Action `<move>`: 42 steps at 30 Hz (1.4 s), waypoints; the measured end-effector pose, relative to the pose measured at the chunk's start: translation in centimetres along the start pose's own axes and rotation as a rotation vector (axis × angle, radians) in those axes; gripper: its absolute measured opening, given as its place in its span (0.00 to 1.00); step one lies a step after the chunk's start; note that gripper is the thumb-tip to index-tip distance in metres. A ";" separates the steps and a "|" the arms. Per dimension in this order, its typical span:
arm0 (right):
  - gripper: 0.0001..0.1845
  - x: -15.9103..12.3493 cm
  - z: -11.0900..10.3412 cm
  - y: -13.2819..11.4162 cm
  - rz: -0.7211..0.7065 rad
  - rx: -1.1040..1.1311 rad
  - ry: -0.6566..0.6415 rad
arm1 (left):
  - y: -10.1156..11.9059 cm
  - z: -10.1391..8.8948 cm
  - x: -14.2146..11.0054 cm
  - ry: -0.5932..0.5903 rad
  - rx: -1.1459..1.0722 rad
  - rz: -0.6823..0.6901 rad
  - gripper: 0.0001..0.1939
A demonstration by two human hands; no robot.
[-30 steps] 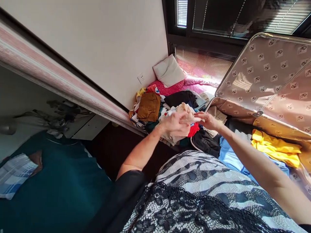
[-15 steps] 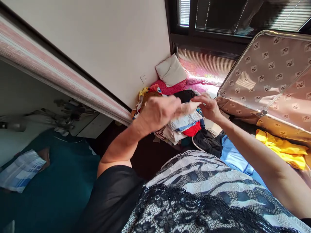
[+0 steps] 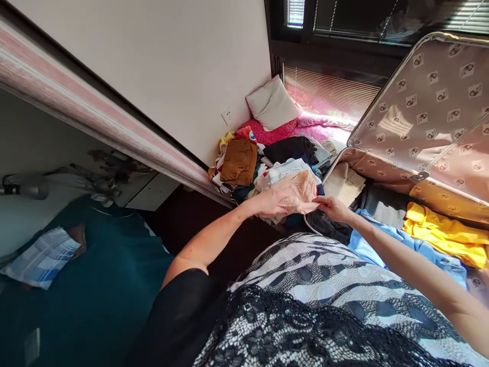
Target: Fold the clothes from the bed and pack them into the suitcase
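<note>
Peach cloth (image 3: 305, 182), thin and crumpled, and it's slung between two bare hands, right over the pale folded clothes (image 3: 284, 168) near the middle of the view! Its near edge makes the long line, running almost level from the left hand (image 3: 275, 203) across to the right hand (image 3: 332, 208), with a narrow drawn-out corner pointing straight at the latter. The rest bunches up towards the far side, loose folds facing the dark garment (image 3: 292, 148).

Look at the right hand's grip: thumb and fingers closed in a pinch on that corner. Over to the left hand, back turned up and set against the cloth, and this one's tougher to call: blur and a near-matching colour blend its fingers into the fabric, so how far that grip is closed, I can't tell. Whether the cloth touches the stack below is just as hard to judge, and its underside is out of sight.

Brown folded garment (image 3: 239, 162) just to the left, pale cushion (image 3: 272, 103) beyond it by the wall (image 3: 171, 86). Off to the right, the open suitcase (image 3: 431, 102), cut off by the edge of the view, yellow garment (image 3: 439, 227) in its lower half, blue garment (image 3: 364, 248) partly hidden behind the right forearm (image 3: 416, 275).
</note>
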State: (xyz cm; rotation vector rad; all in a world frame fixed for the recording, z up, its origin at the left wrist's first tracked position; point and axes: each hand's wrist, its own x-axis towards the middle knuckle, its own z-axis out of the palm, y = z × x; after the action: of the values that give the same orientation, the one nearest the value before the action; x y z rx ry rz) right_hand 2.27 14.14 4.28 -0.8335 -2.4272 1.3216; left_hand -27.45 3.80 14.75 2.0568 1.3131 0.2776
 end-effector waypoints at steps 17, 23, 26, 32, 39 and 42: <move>0.35 3.1 2.5 -0.7 0.468 0.282 0.246 | -1.3 12.9 4.9 0.334 0.283 -0.291 0.47; 0.28 6.6 -0.7 -7.2 0.211 0.578 0.178 | -3.9 8.0 6.2 0.633 -0.221 -0.352 0.17; 0.25 7.7 -2.6 -8.1 0.196 0.614 0.253 | -5.7 2.9 5.2 0.907 -0.643 -0.467 0.13; 0.19 5.4 -2.5 -4.4 0.435 0.623 0.379 | -8.8 -5.9 -1.8 1.082 -1.059 -0.533 0.35; 0.19 2.3 -1.8 -0.9 0.569 0.706 0.458 | -9.7 -10.1 -7.4 1.267 -0.624 -0.460 0.36; 0.18 1.7 -1.7 -0.2 0.590 0.729 0.484 | -7.6 -7.3 -3.7 1.140 -0.344 -0.385 0.34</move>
State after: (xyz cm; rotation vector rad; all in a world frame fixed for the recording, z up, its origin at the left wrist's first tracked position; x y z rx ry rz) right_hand 1.66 16.21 5.29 -1.4599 -1.2177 1.7537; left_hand -38.36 5.76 16.04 1.2570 2.0473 1.5158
